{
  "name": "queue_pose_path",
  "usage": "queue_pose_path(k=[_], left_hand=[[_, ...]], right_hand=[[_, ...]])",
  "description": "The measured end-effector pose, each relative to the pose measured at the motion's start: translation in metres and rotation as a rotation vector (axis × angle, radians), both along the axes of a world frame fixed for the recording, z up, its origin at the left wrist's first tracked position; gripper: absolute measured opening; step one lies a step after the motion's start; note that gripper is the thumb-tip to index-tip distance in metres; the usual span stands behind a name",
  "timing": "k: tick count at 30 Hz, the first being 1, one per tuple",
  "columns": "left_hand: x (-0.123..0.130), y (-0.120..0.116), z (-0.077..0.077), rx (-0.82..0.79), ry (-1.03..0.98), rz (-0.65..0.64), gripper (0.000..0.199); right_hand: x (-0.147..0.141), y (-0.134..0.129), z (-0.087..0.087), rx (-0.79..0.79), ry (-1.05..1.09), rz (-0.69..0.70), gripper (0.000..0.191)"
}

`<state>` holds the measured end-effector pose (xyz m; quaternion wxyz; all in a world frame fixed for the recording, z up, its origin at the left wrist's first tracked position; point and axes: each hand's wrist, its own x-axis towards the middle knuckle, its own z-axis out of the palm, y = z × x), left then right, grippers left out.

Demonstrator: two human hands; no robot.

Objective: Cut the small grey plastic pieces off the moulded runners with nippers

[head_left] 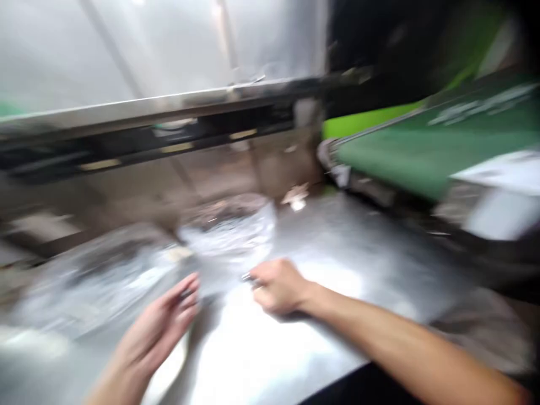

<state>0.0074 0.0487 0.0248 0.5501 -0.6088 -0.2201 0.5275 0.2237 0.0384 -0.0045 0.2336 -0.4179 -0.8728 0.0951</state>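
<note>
My left hand (162,326) is at lower left with its fingers curled together; a small dark thing shows between them, too blurred to name. Near the centre, my right hand (278,286) is closed over the shiny metal table (346,270), and a small metallic tip sticks out from its fingers. Clear plastic bags (236,225) lie beyond my hands, and another plastic bag (101,281) spreads out at the left. Motion blur hides what is inside the bags.
A green conveyor belt (405,152) runs at the right, with a white box (502,197) beside its near edge. A metal rail (147,109) crosses behind the table. Crumpled scraps (296,198) lie at the table's far edge.
</note>
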Motion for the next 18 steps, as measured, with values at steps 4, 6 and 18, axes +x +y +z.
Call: queue_pose_path(k=[4,6,18], left_hand=[[-0.094,-0.046,0.006,0.057,1.226,-0.437,0.012],[-0.102,-0.048,-0.003,0.071,1.693,-0.678,0.016],[-0.096,-0.039,-0.025,0.471,3.187,-1.145,0.018]], right_hand=[[-0.052,0.01,-0.022,-0.063,0.154,0.136,0.011],[-0.049,0.012,-0.024,-0.072,0.161,0.14,0.01],[-0.042,0.011,-0.02,-0.117,0.043,0.115,0.012]])
